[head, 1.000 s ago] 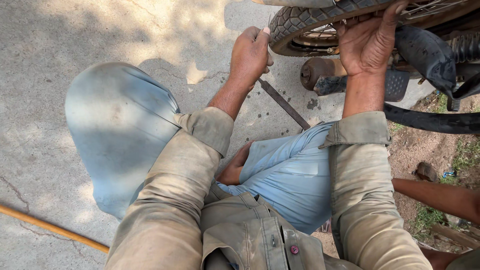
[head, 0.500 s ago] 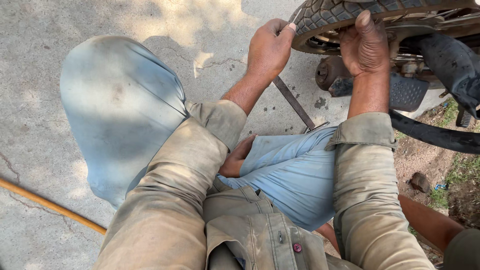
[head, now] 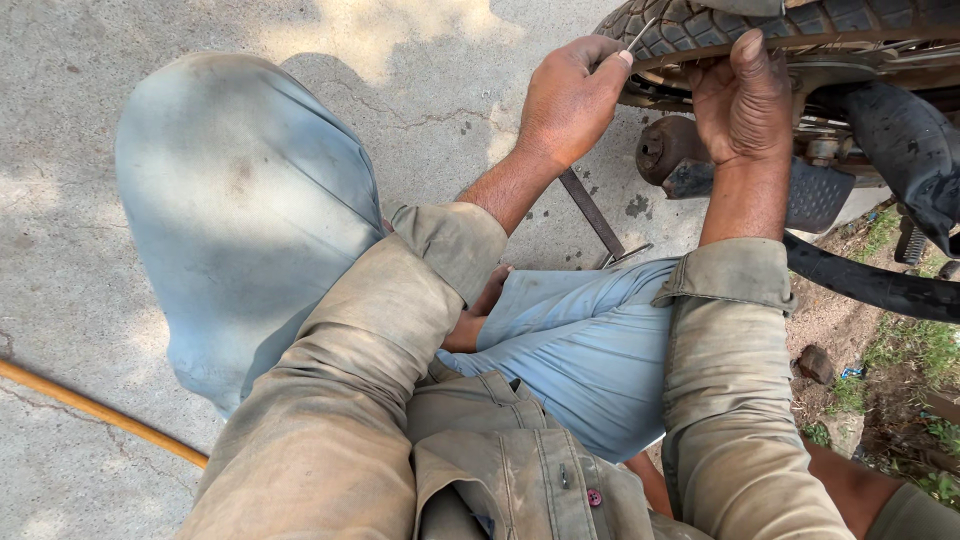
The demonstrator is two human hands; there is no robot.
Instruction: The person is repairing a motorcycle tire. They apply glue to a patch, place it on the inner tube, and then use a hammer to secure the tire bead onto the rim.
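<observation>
down below the fingers, the concrete floor [head: 90, 250] spreads widest, grey and cracked, patched with sun and shade. over it the person's knees in pale blue trousers [head: 240, 220] fill the middle, and two khaki sleeves [head: 350, 400] reach up from the near edge toward the fingers. above the fingers, along the top edge, runs the knobbly tyre [head: 700, 25] of a motorcycle wheel, with its rim just under the tread. to the right of the fingers a black rubber inner tube [head: 880, 285] curves out across the dirt and grass, and a black foot peg [head: 815, 195] sits just beside the right wrist. beneath the fingers a rusty round hub part [head: 662, 148] shows between the two wrists, and a dark flat metal bar [head: 590, 212] lies on the floor further down. far to the lower left of the fingers an orange rod [head: 100, 412] crosses the floor.

the left hand [head: 570, 100] is clenched, thumb and forefinger pinched on a thin metal wire [head: 640, 35] whose tip slants up against the tyre's tread. the right hand [head: 745, 100] is pressed on the tyre's edge, thumb pointing up over the tread and the other fingers curled in beneath the rim, grasping the tyre. the two hands sit near each other, not touching.
</observation>
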